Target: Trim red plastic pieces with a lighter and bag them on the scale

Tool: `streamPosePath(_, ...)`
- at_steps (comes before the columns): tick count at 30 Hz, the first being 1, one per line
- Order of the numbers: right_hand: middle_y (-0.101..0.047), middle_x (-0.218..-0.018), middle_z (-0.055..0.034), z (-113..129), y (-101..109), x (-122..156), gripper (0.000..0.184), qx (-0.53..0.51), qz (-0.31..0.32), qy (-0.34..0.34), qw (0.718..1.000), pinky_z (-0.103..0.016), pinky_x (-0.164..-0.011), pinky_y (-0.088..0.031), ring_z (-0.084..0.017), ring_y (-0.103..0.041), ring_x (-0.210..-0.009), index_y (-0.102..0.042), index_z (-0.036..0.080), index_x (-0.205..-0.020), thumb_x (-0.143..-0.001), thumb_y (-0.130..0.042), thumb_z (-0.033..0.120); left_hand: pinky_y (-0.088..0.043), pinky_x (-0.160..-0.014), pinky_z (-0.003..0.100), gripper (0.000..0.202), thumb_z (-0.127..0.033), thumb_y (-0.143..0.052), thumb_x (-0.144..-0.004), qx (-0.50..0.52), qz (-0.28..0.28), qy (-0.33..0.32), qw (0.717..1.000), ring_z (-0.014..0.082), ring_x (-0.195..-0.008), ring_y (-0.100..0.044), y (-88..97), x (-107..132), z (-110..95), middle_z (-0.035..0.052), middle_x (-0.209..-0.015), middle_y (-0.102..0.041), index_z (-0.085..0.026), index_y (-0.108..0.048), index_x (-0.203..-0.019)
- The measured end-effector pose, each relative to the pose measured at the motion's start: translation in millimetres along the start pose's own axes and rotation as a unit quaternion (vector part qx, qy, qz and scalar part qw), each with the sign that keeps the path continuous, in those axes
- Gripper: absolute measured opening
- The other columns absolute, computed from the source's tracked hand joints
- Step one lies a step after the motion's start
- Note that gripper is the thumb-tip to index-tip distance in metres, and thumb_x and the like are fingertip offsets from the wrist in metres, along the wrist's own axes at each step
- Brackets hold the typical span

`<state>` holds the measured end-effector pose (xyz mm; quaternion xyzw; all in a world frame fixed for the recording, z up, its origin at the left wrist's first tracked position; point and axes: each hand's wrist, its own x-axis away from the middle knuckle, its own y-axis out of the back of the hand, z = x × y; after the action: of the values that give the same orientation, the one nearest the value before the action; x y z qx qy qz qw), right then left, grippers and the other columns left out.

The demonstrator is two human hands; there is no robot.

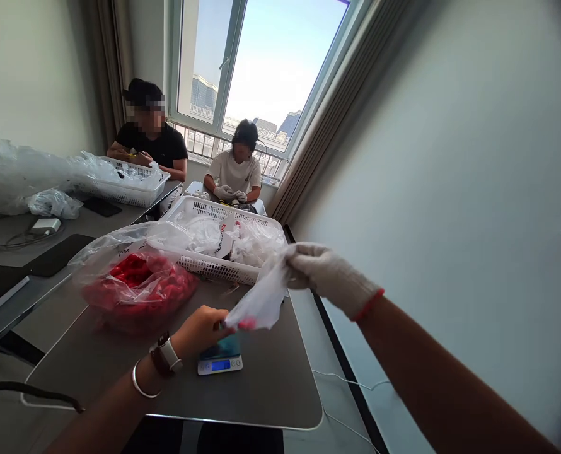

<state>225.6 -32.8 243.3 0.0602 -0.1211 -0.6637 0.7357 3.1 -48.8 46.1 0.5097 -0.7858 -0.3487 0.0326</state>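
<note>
the step in hand looks like handling a translucent bag, which hangs stretched between both hands in the air just beyond the small scale, toward one o'clock from it; something red shows at its lower end. the next move seems to call for keeping both ends under control, so that the red piece does not slip out. the gloved right hand is at the bag's two o'clock, its thumb and fingers pinched together on the upper end, the wrist high and the forearm reaching in from four o'clock. the bare left hand is lower, at eight o'clock, fingertips closed on the bottom corner. from the scale, the large clear bag of red pieces sits at ten o'clock on the table, the white basket at twelve.
</note>
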Motion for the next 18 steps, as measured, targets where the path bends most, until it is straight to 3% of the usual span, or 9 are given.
streamPosePath(2, -0.064, -0.062, -0.0030, 25, 13, -23, 0.019, 0.015, -0.066, 0.052, 0.996, -0.024, -0.048, -0.053, -0.011, -0.059, -0.050, -0.065, 0.015, -0.079, -0.073, -0.069, 0.032, -0.040, -0.058, 0.026, 0.021, -0.030, -0.057, -0.087, -0.051, -0.030, 0.025, 0.998, 0.0155, -0.056, -0.056, 3.4, -4, 2, 0.0004, -0.061, -0.064, -0.018, -0.068, -0.075)
streamPosePath(4, -0.063, -0.063, -0.0019, 52, 26, -48, 0.015, 0.044, -0.161, 0.146, 0.975, -0.023, -0.047, -0.051, -0.010, -0.057, -0.050, -0.067, 0.015, -0.085, -0.079, -0.064, 0.028, -0.042, -0.061, 0.027, 0.019, -0.030, -0.056, -0.088, -0.091, -0.054, 0.046, 0.993, 0.0173, -0.060, -0.059, 5.9, -9, 5, 0.0016, -0.065, -0.066, -0.018, -0.068, -0.079)
streamPosePath(7, -0.062, -0.067, -0.0014, 80, 39, -85, 0.016, 0.095, -0.287, 0.268, 0.915, -0.025, -0.055, -0.052, -0.010, -0.058, -0.057, -0.067, 0.016, -0.089, -0.086, -0.056, 0.028, -0.045, -0.065, 0.030, 0.019, -0.031, -0.056, -0.089, -0.106, -0.065, 0.043, 0.991, 0.0188, -0.063, -0.061, 8.6, -16, 11, 0.0021, -0.068, -0.066, -0.019, -0.067, -0.079)
streamPosePath(9, -0.065, -0.077, -0.0029, 81, 42, -105, 0.019, 0.142, -0.330, 0.343, 0.868, -0.028, -0.066, -0.053, -0.013, -0.063, -0.071, -0.068, 0.018, -0.092, -0.088, -0.052, 0.029, -0.049, -0.074, 0.033, 0.018, -0.031, -0.054, -0.091, -0.095, -0.103, 0.023, 0.990, 0.0212, -0.076, -0.062, 9.8, -21, 16, 0.0043, -0.079, -0.068, -0.019, -0.066, -0.084)
streamPosePath(11, -0.069, -0.092, -0.0039, 65, 37, -118, 0.021, 0.187, -0.328, 0.393, 0.838, -0.030, -0.080, -0.052, -0.016, -0.064, -0.090, -0.068, 0.018, -0.095, -0.087, -0.053, 0.030, -0.048, -0.087, 0.039, 0.018, -0.031, -0.051, -0.093, -0.068, -0.154, -0.002, 0.986, 0.0232, -0.093, -0.061, 9.7, -26, 24, 0.0069, -0.096, -0.066, -0.019, -0.064, -0.095)
streamPosePath(12, -0.069, -0.098, -0.0040, 52, 33, -120, 0.022, 0.207, -0.314, 0.399, 0.836, -0.031, -0.087, -0.051, -0.017, -0.063, -0.097, -0.069, 0.018, -0.095, -0.087, -0.054, 0.031, -0.047, -0.092, 0.041, 0.020, -0.031, -0.050, -0.093, -0.054, -0.174, -0.010, 0.983, 0.0238, -0.100, -0.059, 8.7, -27, 28, 0.0080, -0.102, -0.064, -0.018, -0.063, -0.100)
streamPosePath(15, -0.069, -0.104, -0.0031, 2, 12, -114, 0.022, 0.268, -0.259, 0.312, 0.874, -0.034, -0.097, -0.046, -0.019, -0.061, -0.103, -0.070, 0.019, -0.096, -0.087, -0.057, 0.035, -0.045, -0.097, 0.044, 0.027, -0.036, -0.044, -0.095, -0.021, -0.188, -0.005, 0.982, 0.0244, -0.107, -0.055, 2.6, -27, 42, 0.0099, -0.109, -0.060, -0.018, -0.061, -0.107)
streamPosePath(16, -0.068, -0.107, -0.0024, -14, 5, -108, 0.023, 0.289, -0.220, 0.264, 0.894, -0.034, -0.097, -0.046, -0.019, -0.060, -0.104, -0.069, 0.021, -0.099, -0.090, -0.055, 0.036, -0.044, -0.098, 0.045, 0.029, -0.037, -0.041, -0.096, -0.015, -0.189, 0.003, 0.982, 0.0247, -0.108, -0.055, -0.2, -26, 46, 0.0103, -0.109, -0.060, -0.017, -0.061, -0.107)
streamPosePath(18, -0.066, -0.110, -0.0039, -42, -9, -94, 0.022, 0.300, -0.186, 0.232, 0.906, -0.034, -0.091, -0.050, -0.018, -0.061, -0.099, -0.067, 0.021, -0.100, -0.093, -0.055, 0.036, -0.043, -0.098, 0.046, 0.034, -0.039, -0.036, -0.097, -0.004, -0.192, 0.027, 0.981, 0.0251, -0.107, -0.055, -5.7, -23, 54, 0.0107, -0.107, -0.061, -0.017, -0.061, -0.105)
